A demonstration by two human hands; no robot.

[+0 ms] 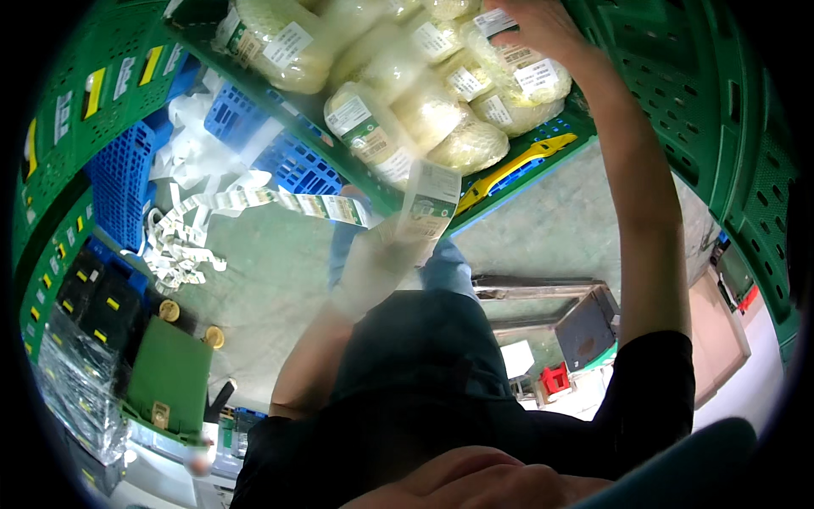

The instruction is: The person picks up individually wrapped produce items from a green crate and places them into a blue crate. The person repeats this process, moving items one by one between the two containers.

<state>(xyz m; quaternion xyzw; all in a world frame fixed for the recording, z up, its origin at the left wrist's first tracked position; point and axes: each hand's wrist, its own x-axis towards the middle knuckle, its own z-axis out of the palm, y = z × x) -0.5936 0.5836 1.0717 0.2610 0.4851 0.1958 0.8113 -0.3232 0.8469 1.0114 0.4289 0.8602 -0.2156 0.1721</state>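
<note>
My left hand (375, 270), in a whitish glove, holds the end of a strip of printed labels (432, 203) in front of the crate. The strip trails left toward the floor. A green plastic crate (286, 127) lies before me, filled with film-wrapped heads of Chinese cabbage (470, 146). Several bear white stickers, and one near the front carries a printed band (369, 137). My bare right hand (540, 28) reaches over the far right of the crate, its fingers apart at a labelled cabbage (534, 76). The top edge of the view cuts off part of this hand.
A yellow plastic bar (521, 168) runs along the crate's near right side. Blue crates (299, 165) and a heap of label strips (184, 235) lie at left. Stacked green crates rise on both sides (674, 83). Another person (213, 426) is at lower left.
</note>
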